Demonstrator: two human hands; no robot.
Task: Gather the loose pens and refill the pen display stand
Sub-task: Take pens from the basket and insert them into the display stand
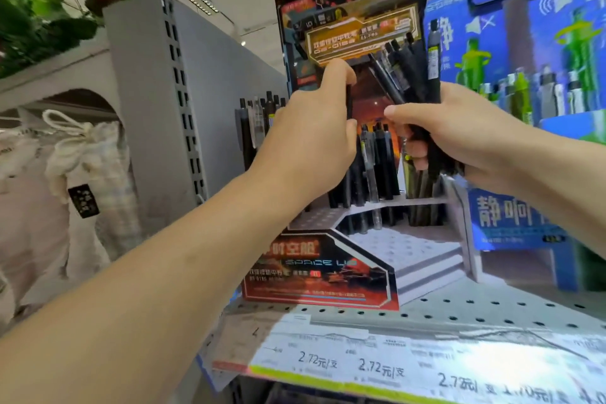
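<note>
A red and black cardboard pen display stand (pixel 323 272) sits on the perforated shelf (pixel 475 308), with several black pens (pixel 377 157) standing in its upper tier. My right hand (pixel 459 138) grips a bundle of several black pens (pixel 413 69) in front of the stand's back card. My left hand (pixel 308 144) pinches a single black pen (pixel 349 102) upright between thumb and fingers, just left of the bundle. The lower tiers of the stand show bare hole rows.
A blue display with green and grey pens (pixel 524 92) stands to the right. More black pens (pixel 259 121) stand behind my left hand. A grey shelf divider (pixel 157 102), cloth bags (pixel 82 174) and price labels (pixel 377 364) surround the stand.
</note>
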